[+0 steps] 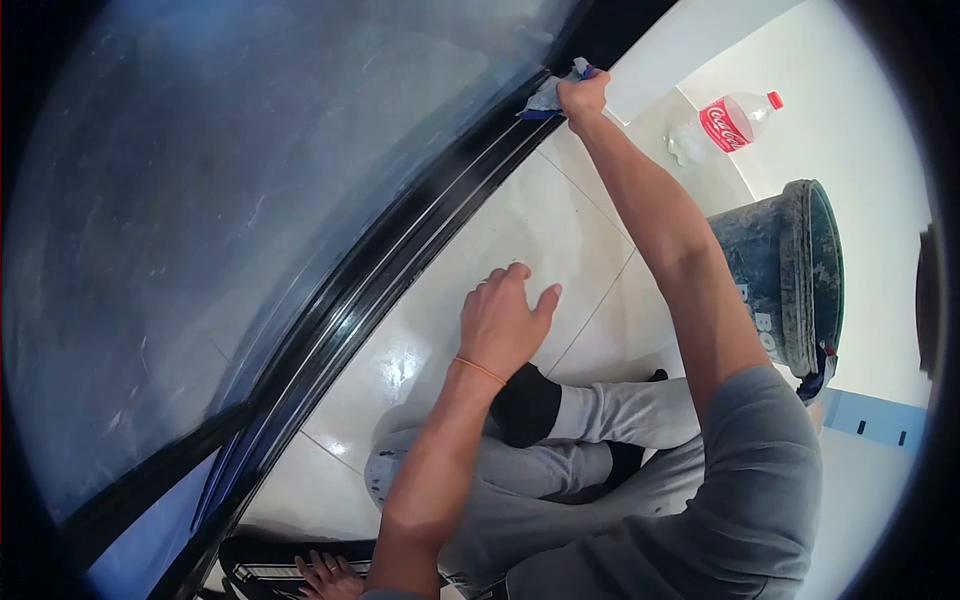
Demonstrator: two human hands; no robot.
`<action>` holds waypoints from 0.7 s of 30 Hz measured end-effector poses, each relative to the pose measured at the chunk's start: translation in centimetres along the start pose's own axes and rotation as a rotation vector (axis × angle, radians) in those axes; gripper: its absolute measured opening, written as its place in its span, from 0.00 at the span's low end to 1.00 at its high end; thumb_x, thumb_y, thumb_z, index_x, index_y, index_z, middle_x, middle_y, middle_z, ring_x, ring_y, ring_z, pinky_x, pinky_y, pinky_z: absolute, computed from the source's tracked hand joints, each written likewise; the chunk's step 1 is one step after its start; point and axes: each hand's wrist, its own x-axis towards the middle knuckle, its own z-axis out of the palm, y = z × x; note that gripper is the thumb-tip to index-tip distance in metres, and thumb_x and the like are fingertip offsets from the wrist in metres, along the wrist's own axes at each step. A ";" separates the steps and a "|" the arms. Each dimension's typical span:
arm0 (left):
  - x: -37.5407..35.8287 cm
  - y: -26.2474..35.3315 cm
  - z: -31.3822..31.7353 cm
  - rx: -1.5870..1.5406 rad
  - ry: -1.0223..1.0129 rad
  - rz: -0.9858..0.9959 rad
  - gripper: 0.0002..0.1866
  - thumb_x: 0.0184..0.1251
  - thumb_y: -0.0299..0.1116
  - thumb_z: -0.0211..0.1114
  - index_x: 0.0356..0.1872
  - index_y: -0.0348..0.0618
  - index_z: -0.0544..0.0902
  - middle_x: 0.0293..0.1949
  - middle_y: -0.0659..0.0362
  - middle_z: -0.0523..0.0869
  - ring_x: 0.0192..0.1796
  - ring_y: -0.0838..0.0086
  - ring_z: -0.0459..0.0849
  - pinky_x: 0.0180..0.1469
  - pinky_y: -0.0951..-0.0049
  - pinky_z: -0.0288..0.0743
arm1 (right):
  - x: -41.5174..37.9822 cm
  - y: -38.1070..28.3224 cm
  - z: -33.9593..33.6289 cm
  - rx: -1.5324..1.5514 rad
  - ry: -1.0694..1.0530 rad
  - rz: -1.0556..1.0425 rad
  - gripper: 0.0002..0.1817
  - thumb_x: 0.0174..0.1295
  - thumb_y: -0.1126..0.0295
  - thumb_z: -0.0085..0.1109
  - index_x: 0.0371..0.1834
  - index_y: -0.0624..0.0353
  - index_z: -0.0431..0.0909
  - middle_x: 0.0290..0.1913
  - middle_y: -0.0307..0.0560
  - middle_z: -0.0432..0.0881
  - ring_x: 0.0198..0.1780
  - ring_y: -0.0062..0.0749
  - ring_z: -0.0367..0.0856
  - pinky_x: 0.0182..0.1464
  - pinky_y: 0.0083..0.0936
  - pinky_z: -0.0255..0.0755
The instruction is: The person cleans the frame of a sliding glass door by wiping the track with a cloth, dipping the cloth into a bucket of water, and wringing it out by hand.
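Observation:
My right hand (583,97) reaches far forward and grips a crumpled white and blue cloth (545,100), pressed into the black sliding-door track (400,250) at the foot of the glass pane (250,180). My left hand (503,320) rests flat on the white tiled floor (520,220), fingers spread, an orange band on its wrist. It holds nothing. I sit on the floor in grey trousers, legs folded under me.
A plastic Coca-Cola bottle (728,122) lies on the floor at the far right. A dirty dark bucket (785,270) stands beside my right arm. A bare foot (325,575) shows at the bottom edge near the track.

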 end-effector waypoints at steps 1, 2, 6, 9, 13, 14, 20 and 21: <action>0.0 0.3 -0.2 0.009 -0.018 0.009 0.23 0.64 0.44 0.66 0.48 0.32 0.80 0.40 0.42 0.85 0.43 0.50 0.85 0.49 0.56 0.76 | 0.2 0.4 0.9 -0.028 0.017 -0.008 0.36 0.49 0.71 0.67 0.63 0.62 0.63 0.55 0.61 0.78 0.56 0.50 0.80 0.57 0.36 0.76; -0.1 0.5 -0.4 0.017 -0.035 0.015 0.23 0.65 0.44 0.66 0.48 0.31 0.80 0.42 0.40 0.85 0.45 0.47 0.85 0.51 0.53 0.76 | 0.1 0.5 1.6 -0.056 0.032 -0.015 0.35 0.48 0.71 0.67 0.62 0.63 0.65 0.55 0.60 0.78 0.55 0.49 0.81 0.55 0.36 0.78; -0.2 0.5 -0.8 -0.005 -0.002 0.015 0.23 0.64 0.45 0.67 0.50 0.33 0.80 0.40 0.46 0.85 0.42 0.52 0.84 0.48 0.57 0.76 | 0.4 1.6 2.9 -0.163 -0.164 -0.022 0.32 0.47 0.64 0.70 0.57 0.66 0.77 0.52 0.61 0.84 0.55 0.44 0.83 0.58 0.32 0.75; -0.3 1.0 -1.2 -0.008 -0.004 0.038 0.22 0.64 0.44 0.67 0.48 0.33 0.80 0.40 0.44 0.85 0.43 0.51 0.84 0.49 0.55 0.75 | 1.0 2.1 2.5 -0.463 -0.475 -0.226 0.30 0.48 0.59 0.69 0.52 0.69 0.81 0.51 0.66 0.84 0.55 0.48 0.83 0.58 0.34 0.75; -0.7 1.2 -1.4 0.022 -0.035 0.064 0.23 0.65 0.44 0.66 0.49 0.33 0.79 0.42 0.43 0.85 0.44 0.50 0.84 0.51 0.54 0.73 | 3.2 4.3 1.8 -0.711 -0.471 -0.537 0.27 0.55 0.57 0.62 0.47 0.75 0.80 0.50 0.70 0.82 0.54 0.59 0.82 0.58 0.42 0.75; -0.8 1.3 -1.6 0.042 -0.051 0.057 0.24 0.65 0.44 0.66 0.51 0.33 0.79 0.44 0.43 0.85 0.45 0.50 0.84 0.52 0.55 0.73 | 3.1 4.0 2.2 -0.731 -0.442 -0.517 0.26 0.56 0.58 0.61 0.47 0.74 0.80 0.49 0.70 0.82 0.54 0.59 0.82 0.58 0.43 0.75; -1.5 1.9 -2.2 0.100 -0.081 0.087 0.23 0.66 0.44 0.65 0.51 0.33 0.79 0.42 0.43 0.84 0.44 0.49 0.83 0.49 0.54 0.72 | 2.1 3.2 2.3 -0.819 -0.432 -0.462 0.24 0.59 0.59 0.56 0.53 0.67 0.79 0.54 0.66 0.82 0.58 0.54 0.81 0.60 0.41 0.75; -1.6 2.1 -2.3 0.098 -0.069 0.098 0.23 0.66 0.44 0.65 0.51 0.33 0.79 0.41 0.43 0.84 0.44 0.49 0.83 0.49 0.54 0.72 | 1.6 2.7 2.2 -0.852 -0.463 -0.510 0.24 0.58 0.59 0.56 0.52 0.66 0.80 0.54 0.66 0.82 0.58 0.54 0.81 0.60 0.41 0.75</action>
